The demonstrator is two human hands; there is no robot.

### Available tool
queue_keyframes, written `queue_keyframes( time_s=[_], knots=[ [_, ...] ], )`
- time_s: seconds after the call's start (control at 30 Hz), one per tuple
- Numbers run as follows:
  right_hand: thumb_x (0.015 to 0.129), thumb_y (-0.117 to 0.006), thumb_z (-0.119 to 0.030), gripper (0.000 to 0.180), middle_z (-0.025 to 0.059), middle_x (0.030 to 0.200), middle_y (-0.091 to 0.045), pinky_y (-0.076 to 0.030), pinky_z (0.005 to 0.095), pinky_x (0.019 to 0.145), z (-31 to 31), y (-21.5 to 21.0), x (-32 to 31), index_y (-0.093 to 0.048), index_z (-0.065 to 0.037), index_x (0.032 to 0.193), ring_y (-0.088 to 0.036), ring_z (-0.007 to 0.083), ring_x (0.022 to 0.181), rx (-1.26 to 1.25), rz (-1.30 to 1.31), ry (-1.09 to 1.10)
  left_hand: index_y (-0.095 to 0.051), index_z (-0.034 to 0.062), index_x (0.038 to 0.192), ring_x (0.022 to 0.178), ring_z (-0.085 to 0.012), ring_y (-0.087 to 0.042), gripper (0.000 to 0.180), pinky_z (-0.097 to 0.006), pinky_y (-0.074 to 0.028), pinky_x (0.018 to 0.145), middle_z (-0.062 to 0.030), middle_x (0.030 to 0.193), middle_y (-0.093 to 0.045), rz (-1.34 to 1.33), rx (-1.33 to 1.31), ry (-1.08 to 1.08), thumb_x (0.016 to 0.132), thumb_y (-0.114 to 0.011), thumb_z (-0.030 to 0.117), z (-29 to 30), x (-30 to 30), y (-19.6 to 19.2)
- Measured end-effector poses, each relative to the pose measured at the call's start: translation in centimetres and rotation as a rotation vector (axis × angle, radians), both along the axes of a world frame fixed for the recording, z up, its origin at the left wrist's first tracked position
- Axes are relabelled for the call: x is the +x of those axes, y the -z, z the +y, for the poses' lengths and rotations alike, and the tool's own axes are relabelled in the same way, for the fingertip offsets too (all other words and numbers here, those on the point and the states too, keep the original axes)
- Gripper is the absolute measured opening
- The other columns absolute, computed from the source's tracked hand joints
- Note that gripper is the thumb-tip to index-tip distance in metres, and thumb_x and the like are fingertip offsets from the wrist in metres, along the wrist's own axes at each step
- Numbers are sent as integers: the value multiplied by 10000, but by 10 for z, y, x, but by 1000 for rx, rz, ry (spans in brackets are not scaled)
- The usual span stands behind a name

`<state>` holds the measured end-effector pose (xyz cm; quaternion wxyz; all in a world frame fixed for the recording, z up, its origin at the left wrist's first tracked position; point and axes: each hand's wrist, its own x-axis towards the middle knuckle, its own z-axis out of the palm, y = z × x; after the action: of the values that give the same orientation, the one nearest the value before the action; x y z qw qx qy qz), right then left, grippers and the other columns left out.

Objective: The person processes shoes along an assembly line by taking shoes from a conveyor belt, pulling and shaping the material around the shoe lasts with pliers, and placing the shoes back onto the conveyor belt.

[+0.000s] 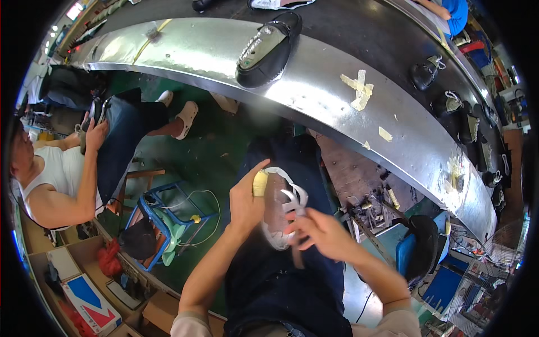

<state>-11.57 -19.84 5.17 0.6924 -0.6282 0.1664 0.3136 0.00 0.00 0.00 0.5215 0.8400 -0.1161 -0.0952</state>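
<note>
On my dark-clothed lap lies a shoe (pixel 274 196), its pale brownish inner area ringed by a ragged white edge. My left hand (pixel 247 202) grips its left side, with yellow tape (pixel 260 183) wrapped round a finger. Over its right side is my right hand (pixel 325 233), fingers closed and partly smeared by motion. White curved loops (pixel 295 196) stand just beyond those fingers; whether they are a strip or part of a tool, I cannot tell. A brownish end (pixel 297 258) shows below the right hand, blurred.
A metal-edged bench (pixel 320 101) curves across ahead, carrying a black shoe (pixel 269 50) and several more shoes at right. At left a seated person (pixel 62 174) handles a shoe beside a blue-framed stool (pixel 151 224). Cardboard boxes (pixel 92 303) stand lower left; a tool-strewn board (pixel 376 208) lies right.
</note>
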Motion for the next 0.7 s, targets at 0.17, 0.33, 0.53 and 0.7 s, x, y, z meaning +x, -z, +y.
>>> queue_keyframes(
  time_s=[0.17, 0.33, 0.53, 0.7],
  knots=[
    [1150, -517, -390, 449, 92, 1144, -772, -613, 365, 779, 10, 13, 10, -618, 17, 1308, -768, 206, 928, -104, 43, 157, -661, 40, 1451, 1286, -350, -704, 433, -390, -522, 1098, -219, 1400, -713, 35, -110, 13, 1022, -662, 93, -10, -12, 13],
    [1166, -490, -453, 455, 46, 876, -693, -508, 301, 586, -5, 34, 16, -614, -27, 1267, -732, 196, 774, 631, 173, 443, -608, 39, 1507, 1421, -360, -604, 489, -410, -467, 1179, -194, 1511, -646, 86, -124, 109, 1035, -686, 139, -6, -7, 6],
    [1144, -528, -421, 478, 132, 1032, -779, -606, 311, 616, -8, 7, 23, -611, 19, 1311, -793, 220, 843, 4, 78, 160, -597, 33, 1519, 1381, -264, -614, 504, -376, -462, 1165, -157, 1520, -632, -4, -82, 107, 1054, -708, 194, -10, -11, 15],
    [1136, -537, -360, 389, 233, 879, -764, -608, 479, 658, -16, -2, 44, -587, 24, 1174, -777, 381, 781, -455, -64, -214, -609, 33, 1496, 1389, -262, -605, 486, -366, -469, 1160, -147, 1505, -631, -6, -89, 85, 1043, -721, 170, -15, -13, 17]
  ],
)
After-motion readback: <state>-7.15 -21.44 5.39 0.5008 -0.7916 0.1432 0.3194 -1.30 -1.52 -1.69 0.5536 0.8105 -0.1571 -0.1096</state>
